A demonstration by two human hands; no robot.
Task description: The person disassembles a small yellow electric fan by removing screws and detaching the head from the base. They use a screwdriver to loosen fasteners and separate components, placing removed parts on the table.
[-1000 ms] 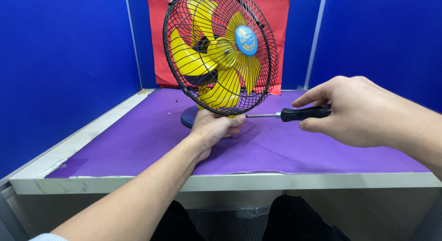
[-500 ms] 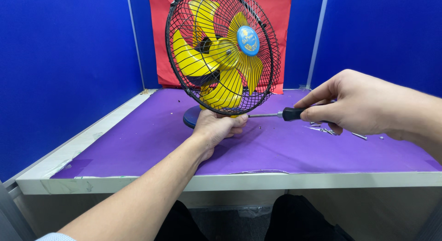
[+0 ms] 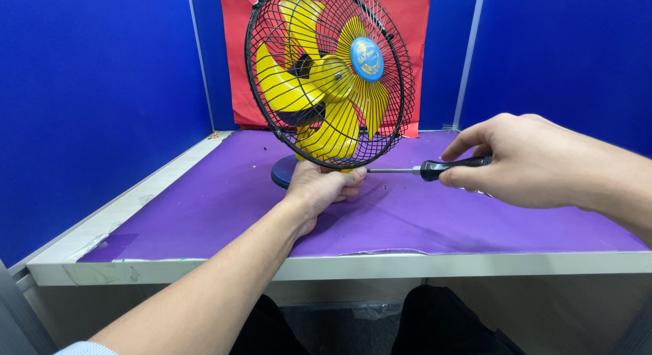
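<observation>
A table fan with yellow blades (image 3: 319, 90) inside a black wire cage (image 3: 397, 70) stands on a dark blue base (image 3: 282, 172) on the purple mat (image 3: 224, 199). My left hand (image 3: 322, 189) grips the bottom edge of the cage from below. My right hand (image 3: 523, 161) holds a screwdriver (image 3: 424, 170) by its black handle. The metal shaft points left, and its tip meets the lower rim of the cage just above my left fingers.
The mat covers a white table (image 3: 407, 265) enclosed by blue partition walls (image 3: 95, 90). A red sheet (image 3: 414, 29) hangs behind the fan. My dark trouser legs show below the table's front edge.
The screwdriver tip has stayed at the cage's lower rim while my right hand shifted slightly along the handle. The left hand has kept its hold under the cage.
</observation>
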